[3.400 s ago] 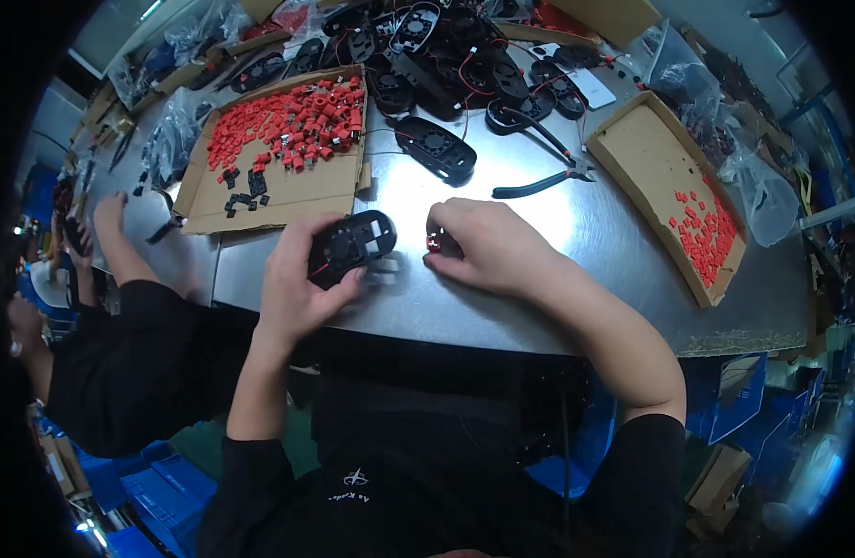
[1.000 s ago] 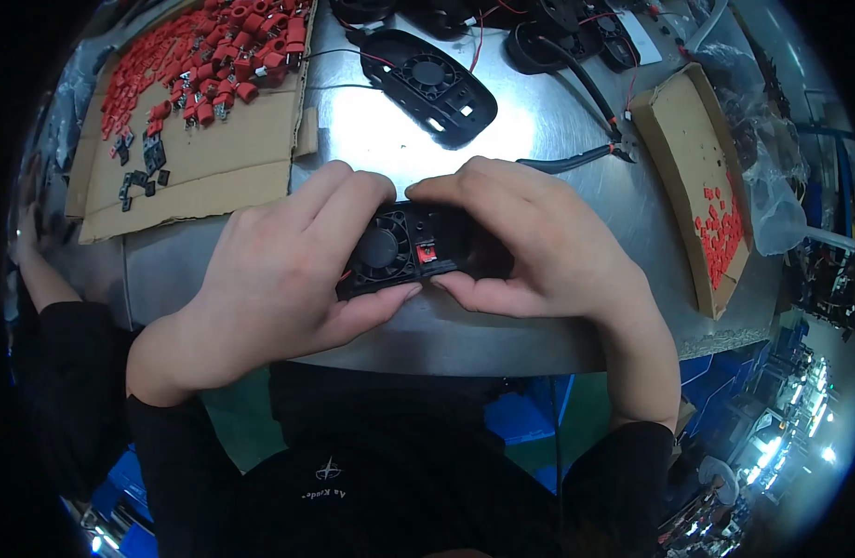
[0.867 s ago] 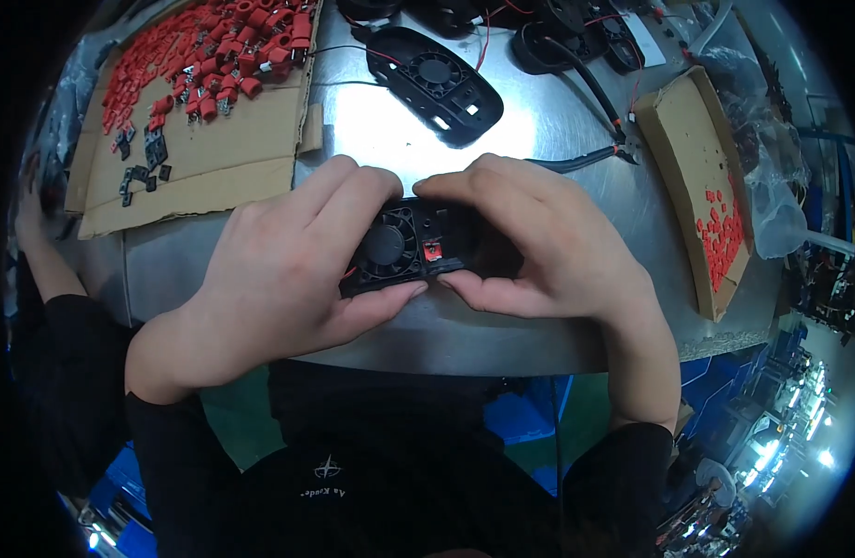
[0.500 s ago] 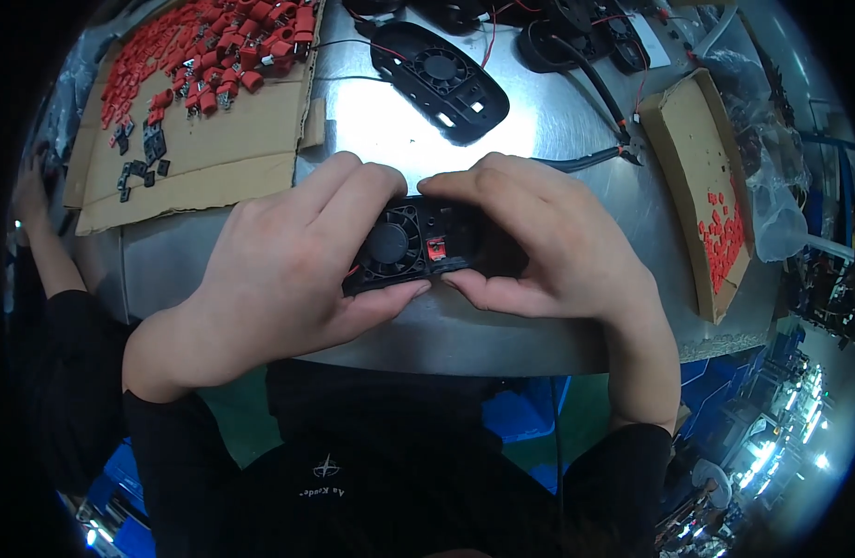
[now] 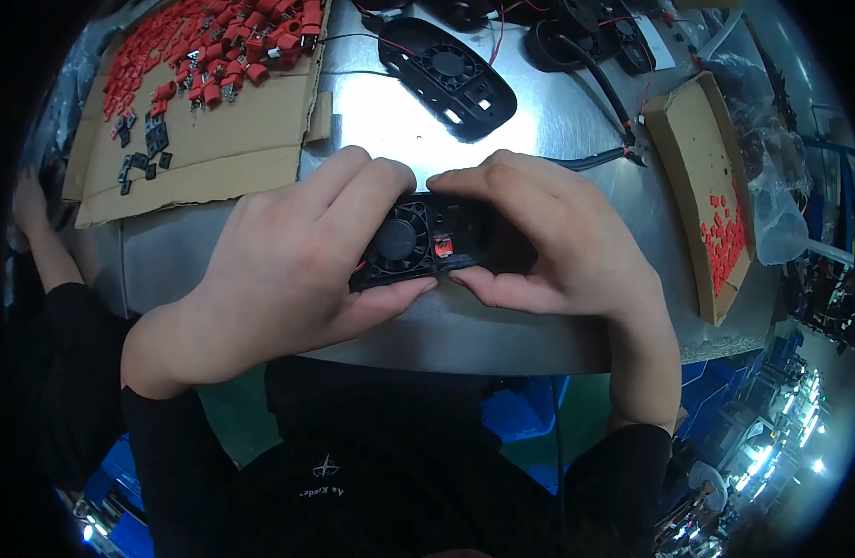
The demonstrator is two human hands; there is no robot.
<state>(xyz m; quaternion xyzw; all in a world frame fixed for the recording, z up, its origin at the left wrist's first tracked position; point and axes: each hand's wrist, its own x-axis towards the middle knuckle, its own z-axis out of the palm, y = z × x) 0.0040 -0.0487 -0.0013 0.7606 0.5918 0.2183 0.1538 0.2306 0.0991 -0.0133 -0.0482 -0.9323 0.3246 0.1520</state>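
Note:
Between both hands, above the near part of the metal table, is a black plastic housing (image 5: 456, 221) with a small round fan (image 5: 397, 240) in its left part. A small red piece (image 5: 443, 246) sits in the housing to the right of the fan. My left hand (image 5: 307, 246) is closed round the left end, thumb along the near edge and fingers over the far edge. My right hand (image 5: 558, 237) grips the right end the same way and hides part of it. A similar black housing with a fan (image 5: 448, 79) lies farther back on the table.
At the left, a cardboard sheet (image 5: 232, 167) bears many red parts (image 5: 232, 56) and several small black pieces (image 5: 156, 139). A cardboard tray (image 5: 674, 139) with small red bits (image 5: 722, 242) stands right. Black cable (image 5: 595, 158) and more housings lie behind. Another person's arm (image 5: 51, 242) shows far left.
The housing and both hands stay almost in place, with a very slight shift to the right in the picture. The grip looks the same.

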